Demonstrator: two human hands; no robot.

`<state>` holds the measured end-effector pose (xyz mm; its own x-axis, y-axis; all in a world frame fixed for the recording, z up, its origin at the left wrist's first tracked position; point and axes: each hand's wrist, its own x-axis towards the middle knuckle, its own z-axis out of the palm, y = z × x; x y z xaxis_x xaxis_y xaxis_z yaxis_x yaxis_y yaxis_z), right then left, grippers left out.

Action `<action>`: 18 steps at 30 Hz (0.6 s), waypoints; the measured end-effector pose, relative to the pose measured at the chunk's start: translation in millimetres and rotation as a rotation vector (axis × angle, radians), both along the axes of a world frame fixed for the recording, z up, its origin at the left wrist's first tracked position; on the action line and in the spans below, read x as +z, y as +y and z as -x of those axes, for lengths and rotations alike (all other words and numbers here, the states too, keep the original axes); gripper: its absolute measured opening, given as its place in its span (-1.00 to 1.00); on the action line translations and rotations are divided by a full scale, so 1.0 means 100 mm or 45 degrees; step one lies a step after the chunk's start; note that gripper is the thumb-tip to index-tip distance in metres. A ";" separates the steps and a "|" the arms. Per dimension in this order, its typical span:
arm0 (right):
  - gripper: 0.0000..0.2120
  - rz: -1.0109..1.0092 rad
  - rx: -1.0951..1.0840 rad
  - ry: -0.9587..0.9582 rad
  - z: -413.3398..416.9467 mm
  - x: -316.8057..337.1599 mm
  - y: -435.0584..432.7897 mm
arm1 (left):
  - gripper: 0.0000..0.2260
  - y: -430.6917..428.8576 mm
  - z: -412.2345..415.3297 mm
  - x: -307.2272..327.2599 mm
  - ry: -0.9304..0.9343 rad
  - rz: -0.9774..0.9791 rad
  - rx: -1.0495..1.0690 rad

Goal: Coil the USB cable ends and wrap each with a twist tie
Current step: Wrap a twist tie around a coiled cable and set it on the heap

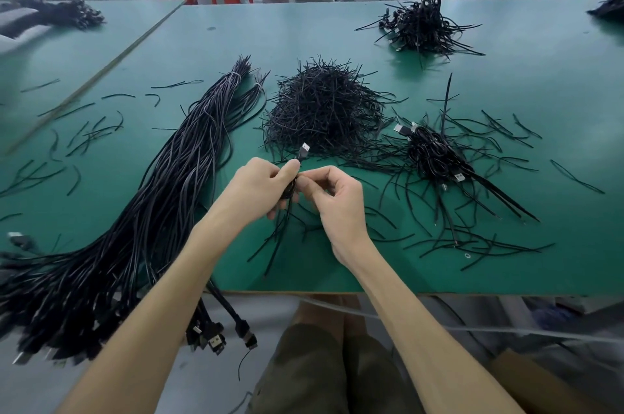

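The left hand (260, 187) grips the coiled cable (289, 190), plug (305, 149) toward one o'clock, keeping loops together. Fingers (309, 182) of the right hand (334, 197) pinch there, probably twisting a tie.

A black USB cable (291, 189), seemingly coiled small, is held at mid-frame with its silver plug (305, 147) tilted up-right, just below the heaped black twist ties (324, 109), loose cables (162, 197) bundled lower left.
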<state>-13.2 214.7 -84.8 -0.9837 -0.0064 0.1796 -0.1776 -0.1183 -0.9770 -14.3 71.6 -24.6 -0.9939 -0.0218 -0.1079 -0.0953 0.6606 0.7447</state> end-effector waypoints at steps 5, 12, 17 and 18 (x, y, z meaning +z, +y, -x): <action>-0.98 0.056 -0.087 -0.003 0.01 -0.02 0.02 | -0.69 0.02 0.03 -0.10 0.095 -0.002 0.082; -0.96 0.161 -0.070 -0.064 0.00 0.02 0.01 | -0.71 0.00 0.00 -0.12 -0.024 -0.280 0.078; -0.96 0.167 -0.033 -0.093 0.00 0.00 0.01 | -0.80 -0.04 -0.04 -0.18 -0.052 -0.513 0.097; -0.94 0.176 -0.021 -0.098 0.01 0.00 0.01 | -0.79 -0.05 -0.05 -0.18 -0.078 -0.557 0.076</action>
